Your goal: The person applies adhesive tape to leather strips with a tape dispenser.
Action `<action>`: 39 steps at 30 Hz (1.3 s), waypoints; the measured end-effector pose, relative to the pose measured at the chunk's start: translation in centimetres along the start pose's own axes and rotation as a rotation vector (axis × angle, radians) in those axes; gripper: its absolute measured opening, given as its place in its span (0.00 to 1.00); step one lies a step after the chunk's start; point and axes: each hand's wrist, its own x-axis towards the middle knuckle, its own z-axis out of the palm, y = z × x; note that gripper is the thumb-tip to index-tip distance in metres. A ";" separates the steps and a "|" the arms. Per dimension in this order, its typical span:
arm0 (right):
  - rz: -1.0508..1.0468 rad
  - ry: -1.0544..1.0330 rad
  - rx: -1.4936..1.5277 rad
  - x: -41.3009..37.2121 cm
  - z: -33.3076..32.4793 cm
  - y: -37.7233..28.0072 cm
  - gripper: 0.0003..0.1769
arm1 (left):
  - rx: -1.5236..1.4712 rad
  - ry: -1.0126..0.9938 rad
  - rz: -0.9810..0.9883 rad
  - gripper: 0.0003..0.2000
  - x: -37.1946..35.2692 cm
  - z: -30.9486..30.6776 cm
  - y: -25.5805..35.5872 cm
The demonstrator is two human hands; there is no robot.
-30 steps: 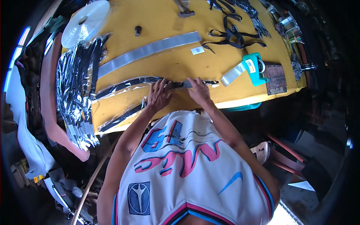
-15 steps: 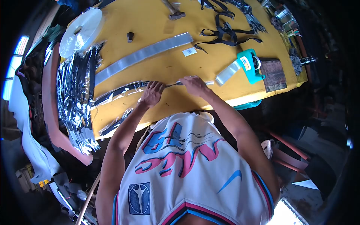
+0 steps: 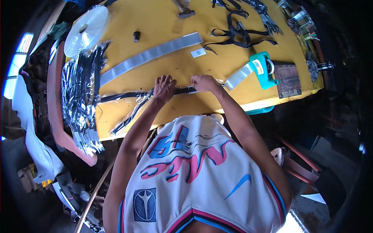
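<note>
A long black strap (image 3: 124, 96), partly in clear plastic, runs sideways along the near part of the yellow table (image 3: 155, 114). My left hand (image 3: 165, 89) is closed over it with bent fingers. To its right, my right hand (image 3: 204, 83) pinches at the strap or its clear film; the fingertips hide exactly which. A black stretch of strap shows between the two hands. Another black strip in clear plastic (image 3: 132, 115) slants from beside my left hand toward the near table edge.
Plastic-wrapped black straps (image 3: 79, 97) hang over the left edge, below a clear film roll (image 3: 86, 32). A wide clear strip (image 3: 151, 53), a white label (image 3: 198, 53), a teal tape dispenser (image 3: 265, 72), a dark plate (image 3: 287, 79), a hammer (image 3: 186, 14) and loose black straps (image 3: 239, 35) lie beyond.
Both hands have moved slightly away from my body. More black strap shows between them, and the near plastic-covered strip now slants up toward my left hand.
</note>
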 end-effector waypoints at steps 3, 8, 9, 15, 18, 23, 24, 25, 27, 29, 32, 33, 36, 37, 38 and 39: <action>0.024 0.041 0.016 -0.7 0.4 -0.2 0.13 | 0.043 -0.018 0.022 0.12 -0.6 -0.6 1.2; -0.018 0.167 -0.010 -0.6 3.3 0.9 0.12 | 0.012 0.042 0.017 0.18 -4.3 0.8 1.7; -0.024 0.218 -0.052 -0.9 3.7 0.9 0.13 | 0.049 0.104 0.016 0.19 -5.1 0.9 1.8; -0.088 0.550 -0.117 -3.1 5.8 0.7 0.20 | 0.033 0.057 0.029 0.26 -7.6 0.9 2.4; -0.124 0.661 -0.082 -5.0 6.0 0.9 0.23 | 0.040 0.031 0.045 0.30 -7.9 1.0 2.2; -0.005 0.669 0.073 -8.5 5.2 2.9 0.22 | 0.036 0.067 0.014 0.31 -8.4 2.0 2.3; 0.015 0.728 0.080 -9.0 5.0 3.6 0.21 | 0.033 0.103 0.000 0.30 -8.5 2.2 2.4; 0.037 0.787 0.086 -9.5 4.9 4.3 0.20 | 0.031 0.140 -0.013 0.29 -8.5 2.2 2.4; 0.026 0.867 0.072 -10.0 4.4 5.6 0.18 | 0.023 0.135 -0.023 0.28 -8.5 2.3 2.4; 0.121 0.876 0.118 -10.5 2.7 5.7 0.17 | 0.017 0.134 -0.036 0.27 -8.4 2.3 2.3; 0.024 0.786 0.281 -8.3 1.2 4.2 0.10 | -0.021 0.153 -0.028 0.25 -8.6 2.4 2.2; -0.053 0.697 0.362 -7.0 0.9 3.3 0.09 | -0.029 0.164 -0.048 0.24 -8.6 2.7 2.1; -0.253 0.464 0.389 -1.9 1.7 -0.1 0.09 | -0.079 0.206 -0.067 0.22 -8.8 3.0 2.0; -0.262 0.460 0.383 -0.2 2.0 -1.2 0.09 | -0.119 0.237 -0.060 0.21 -8.7 3.1 1.9; -0.282 0.370 0.361 1.5 2.7 -2.3 0.09 | -0.116 0.245 -0.071 0.21 -8.8 3.0 1.9; -0.303 0.280 0.337 2.9 3.5 -2.8 0.11 | -0.118 0.240 -0.072 0.21 -8.7 3.0 2.0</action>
